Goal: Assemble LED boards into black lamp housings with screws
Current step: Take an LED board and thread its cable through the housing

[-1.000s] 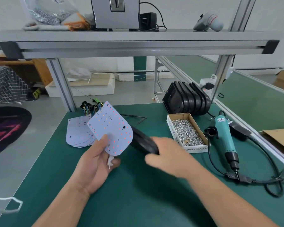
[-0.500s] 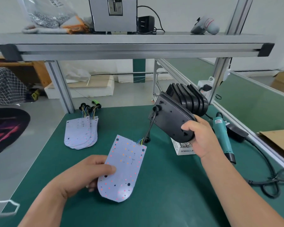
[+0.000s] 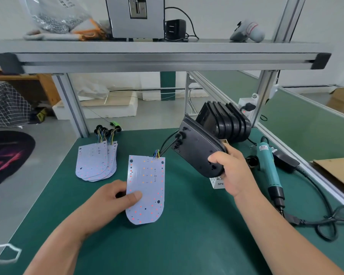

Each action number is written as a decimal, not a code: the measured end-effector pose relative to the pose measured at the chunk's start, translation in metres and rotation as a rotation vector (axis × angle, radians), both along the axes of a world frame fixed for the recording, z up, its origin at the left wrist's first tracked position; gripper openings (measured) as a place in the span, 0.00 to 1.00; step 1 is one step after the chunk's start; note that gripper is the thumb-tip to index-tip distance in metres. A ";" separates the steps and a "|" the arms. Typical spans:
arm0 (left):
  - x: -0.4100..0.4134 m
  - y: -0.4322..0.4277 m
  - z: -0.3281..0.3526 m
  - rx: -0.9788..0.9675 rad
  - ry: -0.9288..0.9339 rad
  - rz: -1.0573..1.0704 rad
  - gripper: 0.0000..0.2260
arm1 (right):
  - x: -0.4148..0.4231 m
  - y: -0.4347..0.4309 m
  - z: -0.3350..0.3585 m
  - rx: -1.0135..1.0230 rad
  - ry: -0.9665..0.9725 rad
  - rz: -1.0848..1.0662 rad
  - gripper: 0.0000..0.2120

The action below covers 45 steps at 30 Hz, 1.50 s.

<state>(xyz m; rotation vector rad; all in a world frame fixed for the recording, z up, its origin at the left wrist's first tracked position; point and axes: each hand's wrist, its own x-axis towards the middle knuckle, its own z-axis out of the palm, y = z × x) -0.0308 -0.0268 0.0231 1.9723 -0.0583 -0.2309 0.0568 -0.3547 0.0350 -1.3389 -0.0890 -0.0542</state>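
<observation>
The step in hand is judged to be the mating of one board (image 3: 149, 183) with one housing (image 3: 199, 151), before any screw is driven. The board is pinched at its left edge by the left hand (image 3: 111, 201), thumb on top and fingers curled beneath, LED face up, low over the table (image 3: 187, 245); whether it rests there cannot be told. The housing is gripped at its rounded end by the right hand (image 3: 232, 171), fingers wrapped round the rim, and is held raised and tilted, its back turned to the camera. The two are joined by wires (image 3: 163, 145) running from the board's far edge to a hole in the housing's back. For the next move, the housing would probably have to be turned open side up and the board laid inside, with the slack wire drawn through and the holes lined up; only then would the screwdriver (image 3: 268, 167) be wanted, which lies untouched at the right. Spare boards (image 3: 95, 161) are fanned at the left, and stacked housings (image 3: 226, 122) stand at the back. On the box (image 3: 216, 181), mostly hidden behind the right hand, only "SPR" can be read. The label on the screwdriver and the print on the shelf bag are too small to be read.
</observation>
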 end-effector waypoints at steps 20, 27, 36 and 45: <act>0.005 -0.013 -0.003 -0.828 0.041 0.136 0.16 | -0.010 0.007 0.002 -0.503 -0.181 0.010 0.08; 0.008 -0.021 -0.008 -1.237 0.099 0.073 0.27 | -0.019 0.010 0.002 -0.734 -0.309 0.165 0.06; 0.014 -0.022 -0.013 -1.226 0.038 0.075 0.33 | -0.031 0.025 -0.005 -1.211 -0.628 0.379 0.23; 0.011 -0.033 -0.009 -0.961 0.082 -0.020 0.25 | -0.030 0.034 -0.011 -1.049 -0.521 0.292 0.22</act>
